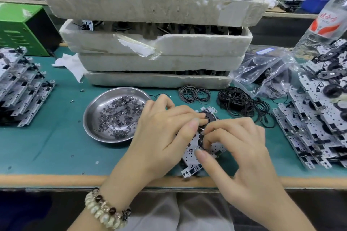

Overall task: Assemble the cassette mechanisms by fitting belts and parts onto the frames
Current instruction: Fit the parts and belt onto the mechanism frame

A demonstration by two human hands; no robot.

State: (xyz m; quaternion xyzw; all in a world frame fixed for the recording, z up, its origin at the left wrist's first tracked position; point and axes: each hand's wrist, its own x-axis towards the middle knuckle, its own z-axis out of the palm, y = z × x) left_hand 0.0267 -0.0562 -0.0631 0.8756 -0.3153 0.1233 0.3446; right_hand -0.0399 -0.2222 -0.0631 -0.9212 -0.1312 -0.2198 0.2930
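A white metal cassette frame (189, 169) lies on the green mat at the table's front edge, mostly covered by both hands. My left hand (161, 133) holds the frame from the left, its fingers curled over a black flywheel (205, 115) at the frame's far end. My right hand (242, 148) pinches a small black pulley (201, 141) at the middle of the frame between thumb and fingers. Loose black rubber belts (242, 104) lie in a heap just behind the hands. A smaller bunch of belts (194, 94) sits further left.
A steel dish (93, 118) of small washers stands left of the hands. Stacked foam trays (155, 43) of parts fill the back. Piles of frames lie at far left (22, 88) and right (319, 118). A plastic bag (262, 69) and water bottle (324, 22) stand back right.
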